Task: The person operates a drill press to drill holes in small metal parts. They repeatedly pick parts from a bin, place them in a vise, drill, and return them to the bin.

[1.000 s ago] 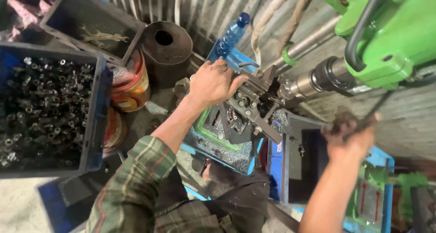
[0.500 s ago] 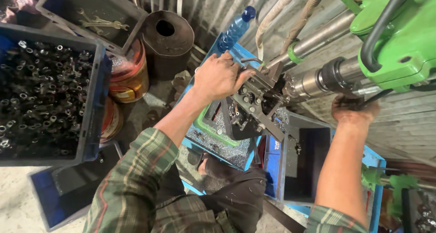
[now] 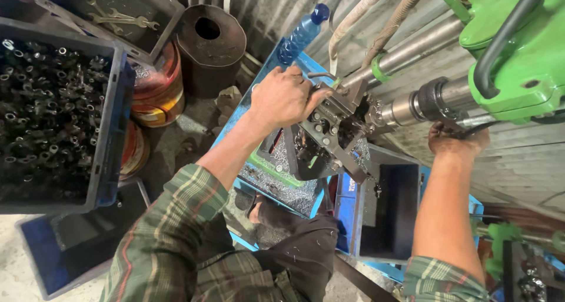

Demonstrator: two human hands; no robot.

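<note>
Since a moment ago, the right hand [image 3: 456, 142] has risen and now grips the black feed handle [image 3: 478, 125] under the green drill press [image 3: 518, 49], fingers curled around it. Left hand [image 3: 283, 96] presses, fingers closed, on the metal vise [image 3: 329, 131] beneath the spindle [image 3: 424, 102]. A crate of metal parts [image 3: 53, 102] sits far left.

I see soft, even light from above; glare on the green drill head [image 3: 518, 55], deep shadow under the crate [image 3: 112, 119], and bent, stretched edges.
</note>
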